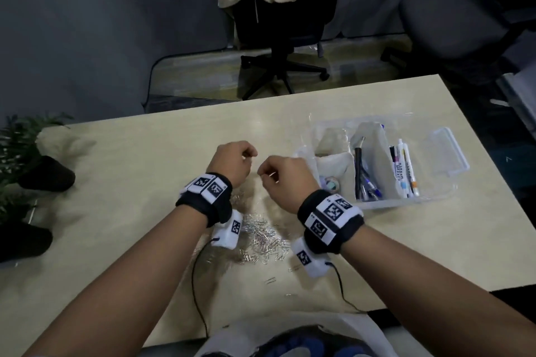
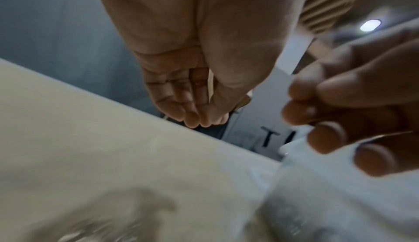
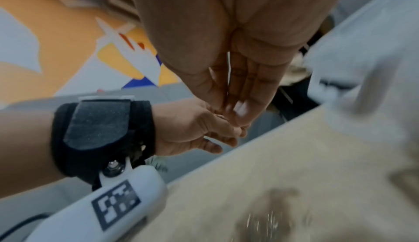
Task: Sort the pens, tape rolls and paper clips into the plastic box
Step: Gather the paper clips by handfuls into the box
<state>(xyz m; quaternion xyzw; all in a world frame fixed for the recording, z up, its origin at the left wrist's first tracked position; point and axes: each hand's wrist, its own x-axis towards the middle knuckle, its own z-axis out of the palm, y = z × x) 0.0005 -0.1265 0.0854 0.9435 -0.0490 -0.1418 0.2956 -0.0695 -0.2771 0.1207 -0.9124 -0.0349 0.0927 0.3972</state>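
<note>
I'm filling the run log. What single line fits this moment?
hands: raised together above paper clips, grip unclear | pens, tape roll: in box | clips: on table

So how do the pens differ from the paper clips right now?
The pens are already in the plastic box, leaning in its compartments; the paper clips lie loose on the table. The pens are few, long and dark or white; the paper clips are many, small and shiny. No hand touches either group.
</note>
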